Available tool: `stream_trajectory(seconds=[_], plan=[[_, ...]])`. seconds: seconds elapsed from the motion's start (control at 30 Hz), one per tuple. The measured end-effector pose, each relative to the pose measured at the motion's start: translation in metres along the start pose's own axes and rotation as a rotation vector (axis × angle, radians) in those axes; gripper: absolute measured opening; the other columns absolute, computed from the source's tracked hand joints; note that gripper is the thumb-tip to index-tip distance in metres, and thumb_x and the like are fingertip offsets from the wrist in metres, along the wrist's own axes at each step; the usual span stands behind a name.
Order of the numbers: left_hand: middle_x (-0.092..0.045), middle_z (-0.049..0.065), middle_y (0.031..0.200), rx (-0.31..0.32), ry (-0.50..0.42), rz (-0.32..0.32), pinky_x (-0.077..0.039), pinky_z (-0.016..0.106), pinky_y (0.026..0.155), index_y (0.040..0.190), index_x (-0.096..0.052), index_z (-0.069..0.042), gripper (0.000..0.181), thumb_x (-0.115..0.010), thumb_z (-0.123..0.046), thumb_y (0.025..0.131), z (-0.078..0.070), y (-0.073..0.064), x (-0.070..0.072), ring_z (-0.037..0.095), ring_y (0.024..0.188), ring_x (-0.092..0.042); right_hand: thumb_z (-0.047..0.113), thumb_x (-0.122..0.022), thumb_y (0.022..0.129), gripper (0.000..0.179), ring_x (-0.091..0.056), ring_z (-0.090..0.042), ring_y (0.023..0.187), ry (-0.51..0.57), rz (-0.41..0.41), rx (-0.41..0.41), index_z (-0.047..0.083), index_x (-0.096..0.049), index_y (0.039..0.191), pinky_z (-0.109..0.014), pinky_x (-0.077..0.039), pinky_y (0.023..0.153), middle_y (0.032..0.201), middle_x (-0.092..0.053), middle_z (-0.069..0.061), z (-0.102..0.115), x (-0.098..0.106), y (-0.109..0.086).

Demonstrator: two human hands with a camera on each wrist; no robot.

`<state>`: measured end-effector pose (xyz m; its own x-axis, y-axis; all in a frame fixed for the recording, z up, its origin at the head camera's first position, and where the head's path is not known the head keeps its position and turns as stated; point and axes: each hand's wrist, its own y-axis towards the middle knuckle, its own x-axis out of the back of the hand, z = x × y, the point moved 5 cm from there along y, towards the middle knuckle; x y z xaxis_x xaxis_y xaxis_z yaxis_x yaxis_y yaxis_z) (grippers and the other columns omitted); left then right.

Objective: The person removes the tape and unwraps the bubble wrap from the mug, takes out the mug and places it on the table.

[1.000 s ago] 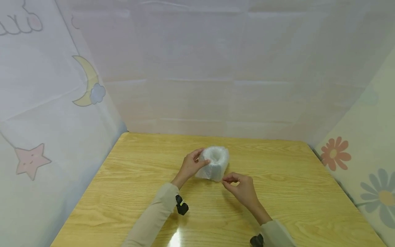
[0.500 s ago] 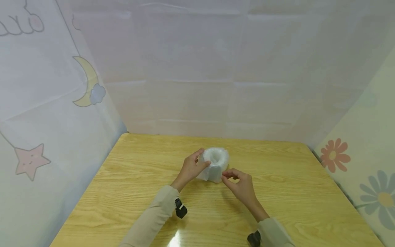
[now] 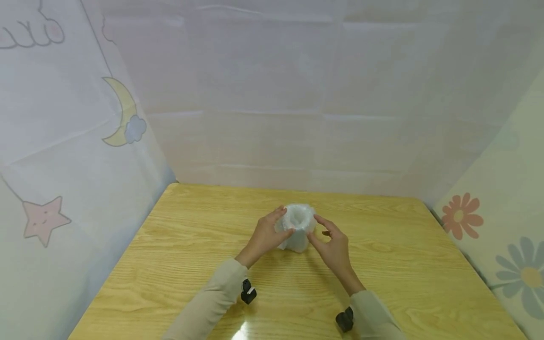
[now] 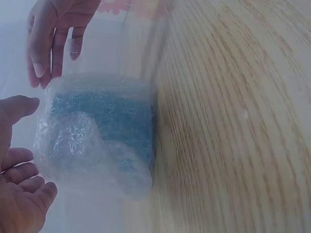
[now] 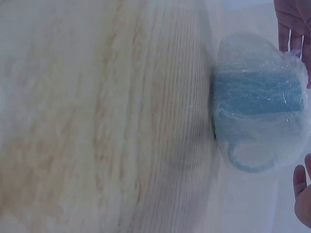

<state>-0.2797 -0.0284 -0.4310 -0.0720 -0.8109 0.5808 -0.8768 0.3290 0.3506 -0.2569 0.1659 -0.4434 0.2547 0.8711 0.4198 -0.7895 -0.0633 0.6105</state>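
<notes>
A blue mug [image 5: 257,97] wrapped in bubble wrap stands upright on the table; its handle shows through the plastic in the right wrist view. From above, the wrap [image 3: 299,216] forms a ring round the mug's mouth. My left hand [image 3: 264,236] holds its left side, thumb at the front rim and fingers behind. On the other side, my right hand [image 3: 335,245] has thumb and forefinger spread at the wrap's right edge. The left wrist view shows the right hand's fingers [image 4: 57,51] extended right at the wrap.
The wooden table [image 3: 204,212] reaches to a pale cloth backdrop [image 3: 263,141] behind. Printed cloth walls stand at both sides, with a star [image 3: 44,219] on the left and flowers [image 3: 462,215] on the right. Each wrist carries a small black camera [image 3: 248,293].
My right hand has moved up from pinching the wrap's lower right corner and spread its thumb and forefinger near the rim. The left thumb has shifted slightly along the front rim.
</notes>
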Motion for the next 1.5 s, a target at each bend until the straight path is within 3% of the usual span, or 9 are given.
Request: stream_trajectory(seconds=[0.2,0.4,0.57,0.87,1.03,1.27,1.5], plan=[[-0.036,0.02,0.148,0.013,0.059,0.032,-0.034,0.044,0.107,0.14,-0.045,0.006,0.069,-0.077,-0.02,0.085,-0.003,-0.002,-0.003,0.033,0.137,-0.033,0.01,-0.081,0.08,0.062,-0.051,-0.038,0.122,-0.004,0.098,-0.006,-0.001,-0.054,0.135,-0.056,-0.049,0.087,0.135,-0.054,-0.018,-0.012,-0.005,0.007],[-0.038,0.022,0.146,-0.028,0.096,0.016,-0.036,0.045,0.106,0.138,-0.046,0.009,0.068,-0.078,-0.017,0.084,-0.003,-0.002,-0.004,0.034,0.136,-0.034,0.021,-0.082,0.081,0.082,-0.035,-0.039,0.134,0.005,0.252,-0.082,0.004,-0.038,0.148,-0.061,-0.04,0.097,0.15,-0.036,-0.017,-0.024,-0.009,0.01],[-0.039,0.023,0.145,-0.034,0.118,0.016,-0.037,0.045,0.105,0.137,-0.047,0.009,0.066,-0.077,-0.017,0.085,-0.002,-0.004,-0.005,0.034,0.136,-0.035,0.026,-0.083,0.079,0.092,-0.029,-0.043,0.137,-0.028,0.327,-0.078,0.003,-0.03,0.151,-0.064,-0.035,0.1,0.154,-0.027,-0.019,-0.027,-0.012,0.011],[-0.04,0.023,0.144,-0.05,0.167,0.026,-0.038,0.043,0.105,0.137,-0.047,0.009,0.065,-0.077,-0.016,0.085,-0.002,-0.005,-0.007,0.034,0.135,-0.037,0.027,-0.085,0.076,0.091,-0.032,-0.041,0.136,-0.07,0.343,0.003,0.002,-0.036,0.148,-0.06,-0.035,0.102,0.152,-0.033,-0.018,-0.027,-0.017,0.014],[-0.04,0.024,0.143,-0.058,0.173,0.027,-0.038,0.044,0.105,0.136,-0.048,0.01,0.062,-0.075,-0.013,0.085,-0.002,-0.006,-0.007,0.035,0.134,-0.037,0.027,-0.085,0.076,0.089,-0.036,-0.04,0.134,-0.077,0.35,-0.006,0.002,-0.038,0.147,-0.057,-0.043,0.096,0.151,-0.034,-0.019,-0.03,-0.02,0.014],[-0.039,0.021,0.145,-0.044,0.14,0.028,-0.038,0.042,0.104,0.137,-0.048,0.008,0.059,-0.072,-0.011,0.086,-0.002,-0.007,-0.005,0.032,0.134,-0.037,0.025,-0.085,0.076,0.086,-0.038,-0.038,0.133,-0.071,0.314,-0.027,0.0,-0.042,0.145,-0.054,-0.043,0.097,0.148,-0.036,-0.019,-0.03,-0.022,0.013],[-0.046,0.023,0.139,-0.122,0.162,-0.019,-0.041,0.042,0.102,0.13,-0.056,0.009,0.048,-0.07,-0.007,0.087,-0.006,-0.005,-0.004,0.034,0.13,-0.042,0.019,-0.085,0.076,0.082,-0.04,-0.037,0.132,-0.042,0.277,-0.042,-0.002,-0.044,0.143,-0.053,-0.043,0.097,0.146,-0.039,-0.019,-0.026,-0.021,0.016]])
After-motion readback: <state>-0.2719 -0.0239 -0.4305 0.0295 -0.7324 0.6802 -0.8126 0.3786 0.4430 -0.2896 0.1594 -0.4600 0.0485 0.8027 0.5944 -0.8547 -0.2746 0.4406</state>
